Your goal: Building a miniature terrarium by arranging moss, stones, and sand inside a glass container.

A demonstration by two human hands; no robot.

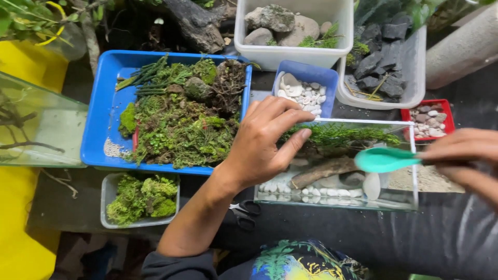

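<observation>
A small glass tank [414, 155] stands in front of me with white pebbles, a piece of driftwood [322, 171], sand and green plants inside. My left hand [264, 140] rests on the tank's left rim, fingers bent over the edge, holding nothing that I can see. My right hand [464, 158] comes in from the right and grips the handle of a teal plastic spoon [384, 159]. The spoon's bowl hovers over the tank's inside, above the pebbles and sand.
A blue tray [98, 119] of moss and twigs lies to the left. Behind are a small blue tub of white pebbles [306, 88], white bins of grey rocks [290, 31] and dark slate [384, 62], and a red dish of pebbles [428, 122]. Scissors [244, 212] lie near a moss tub [140, 199].
</observation>
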